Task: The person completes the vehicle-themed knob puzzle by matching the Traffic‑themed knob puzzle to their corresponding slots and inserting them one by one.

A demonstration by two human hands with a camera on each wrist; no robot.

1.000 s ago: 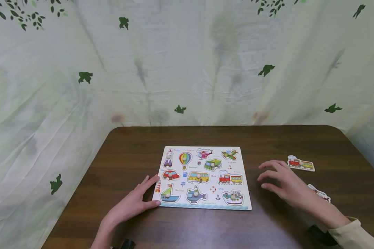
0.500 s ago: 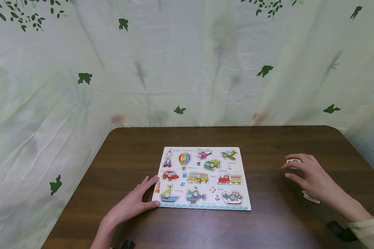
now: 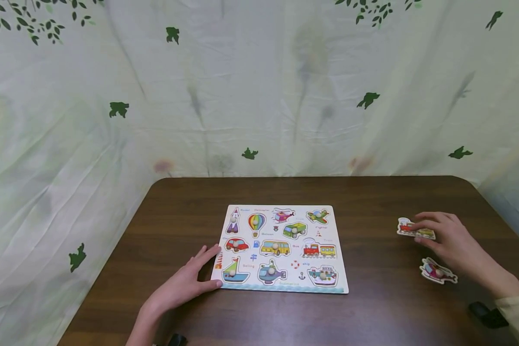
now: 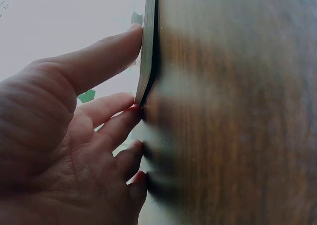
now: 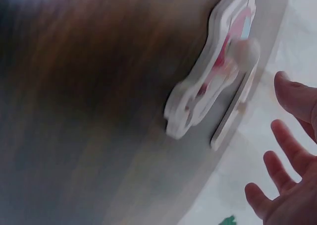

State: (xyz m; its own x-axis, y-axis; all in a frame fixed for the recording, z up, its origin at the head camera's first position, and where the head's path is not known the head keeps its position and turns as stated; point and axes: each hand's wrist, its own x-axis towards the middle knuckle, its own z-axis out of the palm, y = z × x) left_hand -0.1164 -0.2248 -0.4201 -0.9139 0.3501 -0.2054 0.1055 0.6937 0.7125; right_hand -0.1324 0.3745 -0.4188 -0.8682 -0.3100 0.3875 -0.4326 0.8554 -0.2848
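Note:
A white wooden puzzle board (image 3: 259, 266) with colourful vehicles, several of them with round knobs, lies flat on the table. My left hand (image 3: 181, 283) rests at its left edge, forefinger and thumb touching the lower left corner area. In the left wrist view the thumb and fingertips meet the board's edge (image 4: 147, 51). My right hand (image 3: 458, 247) reaches over a train puzzle piece (image 3: 424, 233), its fingertips overlapping it from the right. A pink helicopter piece (image 3: 437, 272) lies nearer, below that hand. The right wrist view shows the fingers spread, apart from the helicopter piece's knob (image 5: 246, 54).
The dark wooden table (image 3: 285, 317) has rounded far corners. Behind it hangs a pale curtain (image 3: 264, 96) printed with leaves and birds. A black wrist device (image 3: 488, 315) shows under the right forearm.
My right hand has moved right, from between the board and the pieces to over the train piece. More of both loose pieces shows than half a second ago. The left hand stays still.

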